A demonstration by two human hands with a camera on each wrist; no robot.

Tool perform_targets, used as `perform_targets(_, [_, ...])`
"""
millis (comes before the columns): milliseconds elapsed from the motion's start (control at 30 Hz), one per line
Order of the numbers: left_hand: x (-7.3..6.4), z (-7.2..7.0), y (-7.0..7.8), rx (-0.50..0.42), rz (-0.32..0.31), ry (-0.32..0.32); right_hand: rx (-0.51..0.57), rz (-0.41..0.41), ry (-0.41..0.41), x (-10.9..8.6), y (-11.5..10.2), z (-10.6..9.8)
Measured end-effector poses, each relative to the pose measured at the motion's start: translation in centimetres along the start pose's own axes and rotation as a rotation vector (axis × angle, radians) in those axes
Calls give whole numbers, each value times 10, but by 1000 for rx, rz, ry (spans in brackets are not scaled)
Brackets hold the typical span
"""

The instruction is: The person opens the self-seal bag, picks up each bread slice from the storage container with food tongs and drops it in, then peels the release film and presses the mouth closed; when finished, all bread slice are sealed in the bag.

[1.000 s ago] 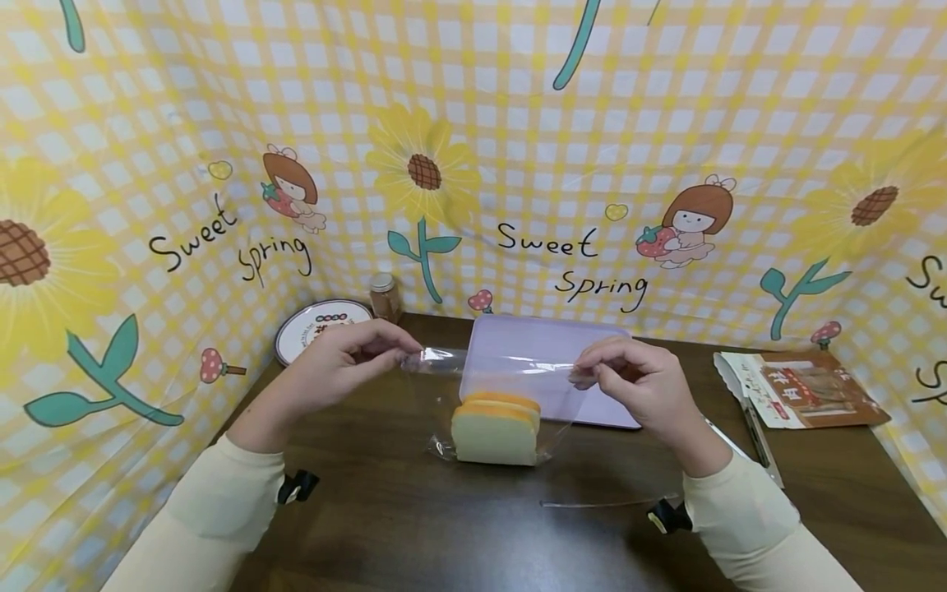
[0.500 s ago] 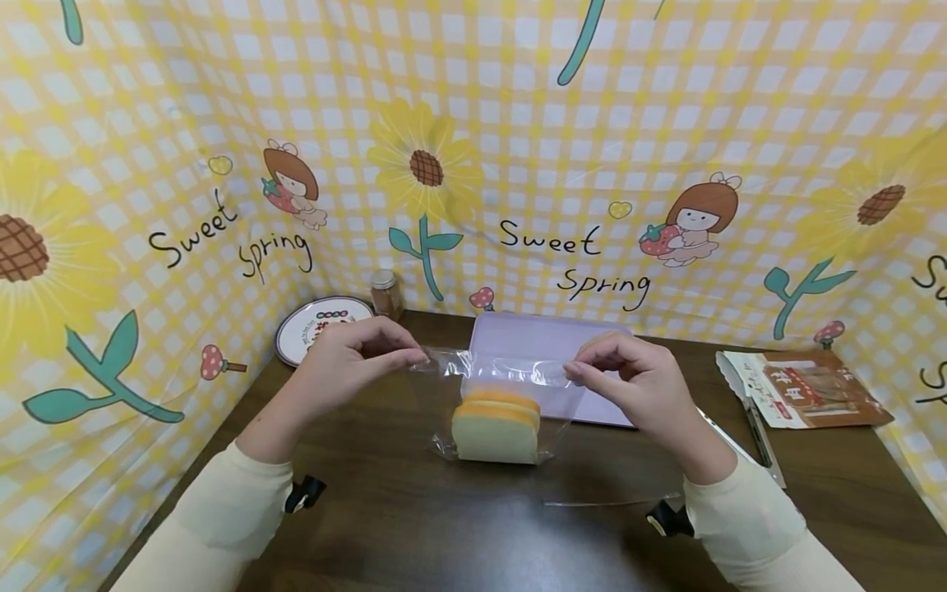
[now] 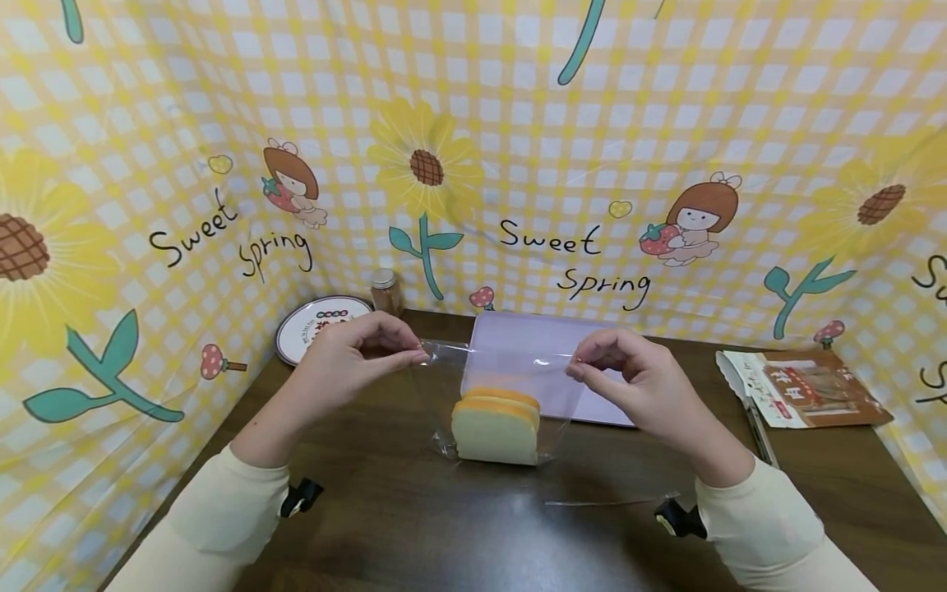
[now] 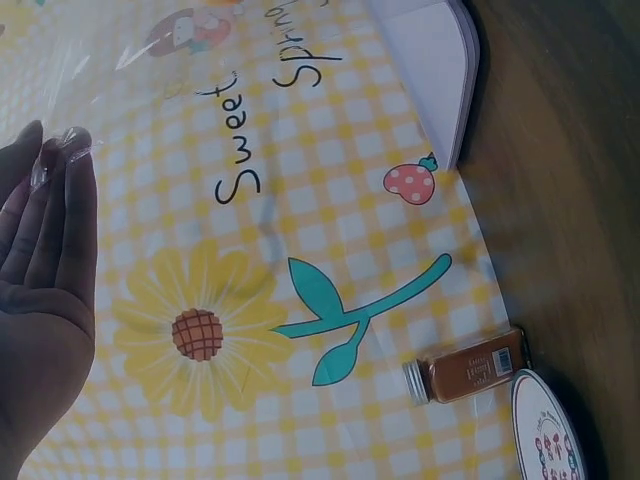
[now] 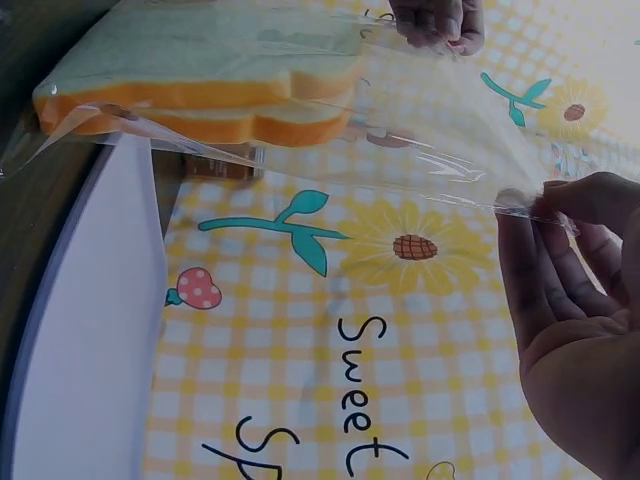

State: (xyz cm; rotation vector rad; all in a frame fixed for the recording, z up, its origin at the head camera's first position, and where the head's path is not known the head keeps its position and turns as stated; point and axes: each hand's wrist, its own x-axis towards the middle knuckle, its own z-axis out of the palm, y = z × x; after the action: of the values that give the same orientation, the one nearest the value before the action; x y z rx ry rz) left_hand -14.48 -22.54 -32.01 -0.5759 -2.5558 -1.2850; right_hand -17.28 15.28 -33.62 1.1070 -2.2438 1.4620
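Observation:
Two slices of bread with orange crust stand inside a clear plastic bag at the middle of the table. My left hand pinches the bag's upper left corner between thumb and fingers. At the upper right corner, my right hand pinches the film the same way. The bag's top edge stretches nearly straight between both hands. From the right wrist view, the bread lies well below the mouth of the bag, apart from the fingers.
Behind the bag is a light purple board. A white plate and a small brown jar stand back left. A brown food packet lies right, beside a thin dark tool. A clear strip lies in front.
The bag's top edge, folded and wrinkled half a second ago, is now smoother and more taut. My left hand has moved slightly right over the second; my right forearm has shifted slightly right. The bread stays put.

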Motion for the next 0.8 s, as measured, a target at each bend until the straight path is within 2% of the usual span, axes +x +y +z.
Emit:
perform_targets(167, [0,0,-2,46,48,1,-70,46,-32,1,-1,-4])
perform_targets(233, [0,0,-2,74,70,4,-149,1,-32,1,-3,-4])
perform_targets(400, [0,-2,-3,144,99,3,-351,-193,11,3,-7,-5])
perform_targets(500, [1,-5,-3,195,119,-7,-377,-249,22,2,-9,-4])
perform_targets(700, [2,-8,-9,279,239,-46,-411,-277,28,0,-11,-3])
perform_targets(800, [3,-7,-12,286,270,-65,-420,-286,23,-2,-11,-2])
